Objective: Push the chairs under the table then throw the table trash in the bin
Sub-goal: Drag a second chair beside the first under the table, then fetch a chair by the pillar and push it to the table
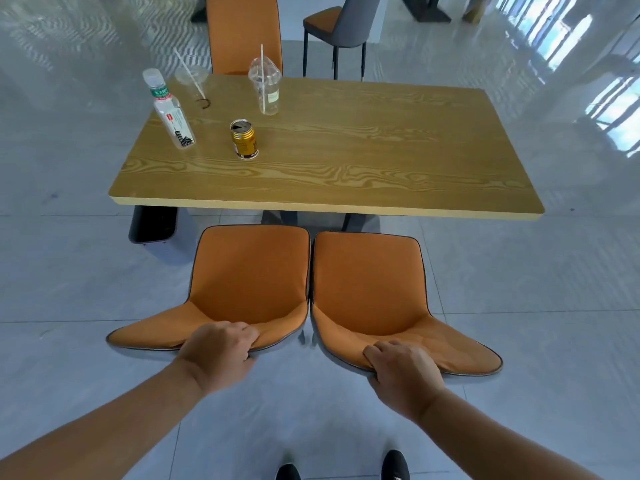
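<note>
Two orange chairs stand side by side in front of the wooden table [346, 161], their seats just short of its near edge. My left hand [220, 351] grips the top of the left chair's [247, 271] backrest. My right hand [403, 370] grips the top of the right chair's [370, 282] backrest. On the table's far left stand a clear plastic bottle [171, 112], a gold can [244, 139], a lidded plastic cup with a straw [266, 86] and a second clear cup with a straw [192, 81].
A dark bin [152, 225] sits on the floor under the table's near left corner. A third orange chair [244, 32] is at the table's far side. A grey chair [341, 26] stands further back. Grey tiled floor lies all around.
</note>
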Available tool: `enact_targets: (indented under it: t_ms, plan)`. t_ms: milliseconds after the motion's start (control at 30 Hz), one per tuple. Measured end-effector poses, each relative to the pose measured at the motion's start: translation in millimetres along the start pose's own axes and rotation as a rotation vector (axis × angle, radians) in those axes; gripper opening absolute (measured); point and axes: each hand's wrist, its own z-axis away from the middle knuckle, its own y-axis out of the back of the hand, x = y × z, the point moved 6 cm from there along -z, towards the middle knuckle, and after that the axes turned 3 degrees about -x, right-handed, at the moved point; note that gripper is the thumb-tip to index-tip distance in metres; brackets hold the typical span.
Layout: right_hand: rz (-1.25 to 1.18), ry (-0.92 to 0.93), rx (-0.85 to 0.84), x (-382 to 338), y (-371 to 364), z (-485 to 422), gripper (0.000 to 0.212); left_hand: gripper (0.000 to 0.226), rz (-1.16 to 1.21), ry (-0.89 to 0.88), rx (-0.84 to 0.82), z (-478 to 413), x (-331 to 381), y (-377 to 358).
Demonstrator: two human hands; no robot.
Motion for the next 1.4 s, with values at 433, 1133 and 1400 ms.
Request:
enact_targets:
  t_ms: [433,1133,1400]
  plan:
    - [-0.117,-0.329,0.454,135,222,43,0.092,0.104,0.037,0.240,0.142,-156,102,207]
    - [0.092,-0.484,0.836,642,496,248,0.099,0.100,0.009,0.010,0.542,-540,526,484]
    - [0.147,-0.516,0.713,817,544,136,0.098,0.095,-0.023,0.003,0.519,-762,541,497]
